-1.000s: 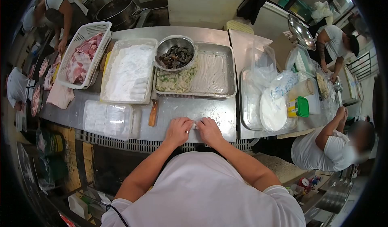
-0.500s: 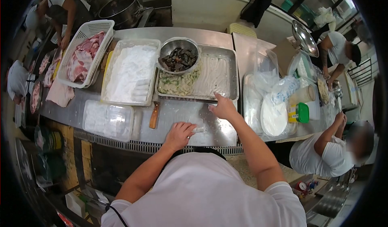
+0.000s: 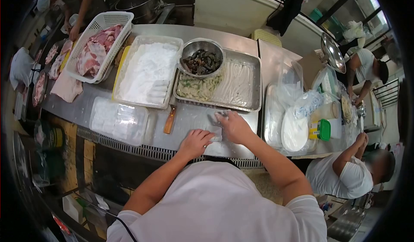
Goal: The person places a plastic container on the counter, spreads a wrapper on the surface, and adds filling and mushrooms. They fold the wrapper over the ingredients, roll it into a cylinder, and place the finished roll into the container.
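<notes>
Near the front edge of the steel counter, my left hand (image 3: 196, 143) has its fingers together on the end of a small pale roll (image 3: 216, 137). Just to the right and above it is my right hand (image 3: 235, 128), its fingertips drawn together around something whitish, too small to make out. Beyond my hands lies a metal tray (image 3: 257, 76) with pale strips (image 3: 235, 78) on the right and a green-flecked filling (image 3: 198, 87) on the left. A metal bowl of dark pieces (image 3: 202, 62) rests over the tray's back left.
A wooden-handled knife (image 3: 170, 120) lies left of my hands. Farther left are a white powder tub (image 3: 146, 69), a lidded container (image 3: 118, 121) and a meat basket (image 3: 98, 48). Plastic bags (image 3: 304, 104) and a green-lidded tub (image 3: 324, 130) stand right. Co-workers (image 3: 340, 173) are at both sides.
My right hand has come back from the tray's front edge to beside my left hand. My left hand has shifted slightly to the right. The whole view has shifted a little.
</notes>
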Demonstrator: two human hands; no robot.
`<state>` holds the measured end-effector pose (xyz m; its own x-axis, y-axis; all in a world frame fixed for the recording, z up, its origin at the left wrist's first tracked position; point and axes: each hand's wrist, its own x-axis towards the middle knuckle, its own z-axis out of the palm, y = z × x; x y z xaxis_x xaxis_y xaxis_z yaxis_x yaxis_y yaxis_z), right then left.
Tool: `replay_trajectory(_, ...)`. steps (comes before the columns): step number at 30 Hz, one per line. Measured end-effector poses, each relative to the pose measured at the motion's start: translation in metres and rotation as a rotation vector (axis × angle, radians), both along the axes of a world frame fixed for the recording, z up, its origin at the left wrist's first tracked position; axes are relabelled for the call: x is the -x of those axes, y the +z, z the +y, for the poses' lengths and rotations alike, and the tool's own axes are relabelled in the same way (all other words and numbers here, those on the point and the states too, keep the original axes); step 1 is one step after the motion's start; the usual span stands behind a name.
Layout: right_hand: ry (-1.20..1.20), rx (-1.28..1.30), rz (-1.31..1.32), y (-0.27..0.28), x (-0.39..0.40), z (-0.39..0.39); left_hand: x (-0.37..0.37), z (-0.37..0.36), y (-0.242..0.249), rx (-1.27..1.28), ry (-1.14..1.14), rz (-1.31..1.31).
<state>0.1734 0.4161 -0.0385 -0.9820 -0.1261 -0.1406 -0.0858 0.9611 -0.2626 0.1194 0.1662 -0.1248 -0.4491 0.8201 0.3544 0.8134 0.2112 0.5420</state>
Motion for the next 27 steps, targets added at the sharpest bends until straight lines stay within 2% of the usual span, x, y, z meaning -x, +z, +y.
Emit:
replay_trajectory(1, 0.107, -0.213, 0.052, -0.003, -0.007, -0.003, 0.000, 0.000, 0.000, 0.002, -0.004, 0.000)
replay_trajectory(2, 0.164, -0.378, -0.068, -0.006, -0.011, -0.005, 0.001, 0.000, -0.001, 0.005, -0.008, 0.000)
replay_trajectory(5, 0.320, -0.502, 0.048, -0.012, -0.016, -0.008, 0.000, 0.000, -0.002, 0.006, -0.005, 0.008)
replay_trajectory(8, 0.420, -0.538, -0.019, -0.029, -0.019, -0.005, 0.000, -0.001, 0.001, 0.000, -0.003, 0.001)
replay_trajectory(12, 0.390, -0.596, -0.002, -0.023, -0.039, 0.021, 0.000, -0.002, 0.003, -0.016, -0.002, -0.005)
replay_trajectory(15, 0.266, -0.463, -0.035, -0.012, -0.054, 0.020, 0.001, 0.000, 0.000, 0.001, -0.003, -0.018)
replay_trajectory(16, 0.249, -0.377, 0.030, -0.011, -0.060, 0.013, 0.000, 0.000, 0.000, -0.001, -0.001, -0.023)
replay_trajectory(17, 0.203, -0.074, 0.199, -0.020, -0.064, 0.005, 0.001, 0.000, 0.000, -0.003, 0.000, -0.027)
replay_trajectory(19, 0.073, 0.315, 0.203, -0.031, -0.068, -0.023, 0.002, 0.002, -0.001, 0.002, -0.002, -0.030)
replay_trajectory(22, -0.011, 0.273, 0.302, -0.041, -0.064, -0.052, 0.002, 0.002, -0.001, 0.026, 0.005, -0.046)
replay_trajectory(27, -0.014, 0.134, 0.444, -0.062, -0.055, -0.048, 0.007, 0.013, -0.002, 0.082, 0.049, -0.080)
